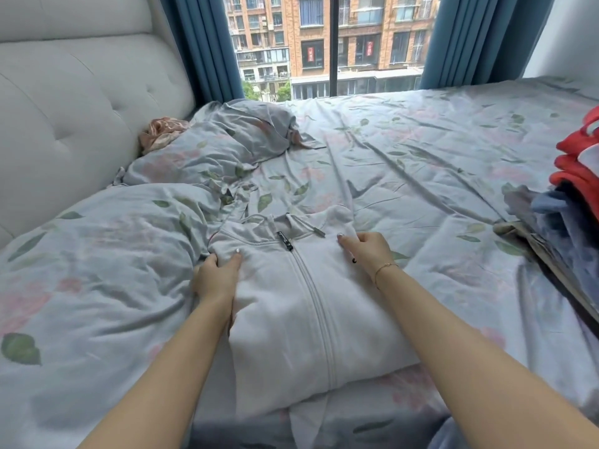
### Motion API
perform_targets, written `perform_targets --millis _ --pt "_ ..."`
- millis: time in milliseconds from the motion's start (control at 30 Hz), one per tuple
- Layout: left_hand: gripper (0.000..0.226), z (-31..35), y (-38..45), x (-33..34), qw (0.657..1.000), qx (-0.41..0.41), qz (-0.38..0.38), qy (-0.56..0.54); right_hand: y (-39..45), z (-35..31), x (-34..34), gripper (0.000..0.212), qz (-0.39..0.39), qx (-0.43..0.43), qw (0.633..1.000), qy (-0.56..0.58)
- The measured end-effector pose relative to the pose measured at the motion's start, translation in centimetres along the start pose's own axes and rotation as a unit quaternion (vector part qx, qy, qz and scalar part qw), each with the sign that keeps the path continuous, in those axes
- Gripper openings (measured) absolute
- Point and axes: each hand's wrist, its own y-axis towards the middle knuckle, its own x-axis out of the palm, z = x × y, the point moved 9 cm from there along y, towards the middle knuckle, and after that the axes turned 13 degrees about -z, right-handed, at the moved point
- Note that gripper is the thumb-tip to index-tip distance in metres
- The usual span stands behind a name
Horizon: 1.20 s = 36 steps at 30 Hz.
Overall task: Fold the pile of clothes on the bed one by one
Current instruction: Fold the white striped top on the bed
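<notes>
Progress is judged as mid-task: one white zip hoodie (pixel 311 306) is laid front-up near the near edge of the bed (pixel 421 150), zipped closed, and already narrowed to a compact rectangle, with the sleeves apparently tucked under or behind, since none are seen at the sides. The hood and drawstring are seen bunched at the far end of the garment, not yet folded in. A final fold of this item looks outstanding, though that is only a judgement. The remaining pile of clothes (pixel 570 202) is seen at the right edge of the bed, well apart from the hoodie: red, blue and darker pieces, heaped and unfolded as far as can be told, so most of the task is taken to be left. No finished stack of folded items is visible. The left hand (pixel 215 277) is placed at the hoodie's left shoulder, thumb on top and fingers curled round the side edge, so the fabric is gripped there. The right hand (pixel 366 254) is placed at the right shoulder by the hood, fingers curled into the cloth and a fold of it pinched; a thin bracelet is worn on that wrist. A crumpled duvet (pixel 97 270) is lying just beside the hoodie toward the left edge, touching it, with pillows (pixel 201 153) beyond at the headboard (pixel 64 102) side.
</notes>
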Motion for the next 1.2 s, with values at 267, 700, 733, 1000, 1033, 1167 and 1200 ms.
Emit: perform_targets --millis 267,700,733,1000,1033,1167,1200 --pt "0.023 5.3 2.6 0.8 0.962 0.081 -0.073 -0.250 4.5 -4.0 0.9 0.019 -0.092 -0.099 0.958 0.253" --pt "0.052 -0.2 2.5 1.1 0.964 -0.032 -0.043 -0.261 2.7 -2.5 -1.0 0.036 0.010 -0.047 0.999 0.003" --pt "0.049 -0.7 1.2 1.3 0.962 -0.041 -0.048 -0.266 1.4 -2.6 -1.3 0.044 0.012 -0.045 0.998 -0.038" --pt "0.037 -1.2 -7.2 1.4 0.998 0.004 -0.029 -0.060 -6.2 -1.1 -0.2 0.046 -0.081 -0.048 0.966 -0.242" --pt "0.032 -1.3 -7.9 1.4 0.999 0.004 -0.025 -0.045 -6.6 -1.0 0.0 0.039 -0.087 -0.068 0.965 -0.237" --pt "0.026 -2.1 -10.3 1.2 0.999 -0.015 -0.019 -0.025 -7.2 -0.5 -1.8 0.025 -0.049 -0.061 0.986 -0.145" --pt "0.027 -2.3 -10.5 1.0 1.000 -0.015 -0.016 -0.018 -7.3 -0.3 -1.7 0.027 -0.050 -0.058 0.983 -0.166"
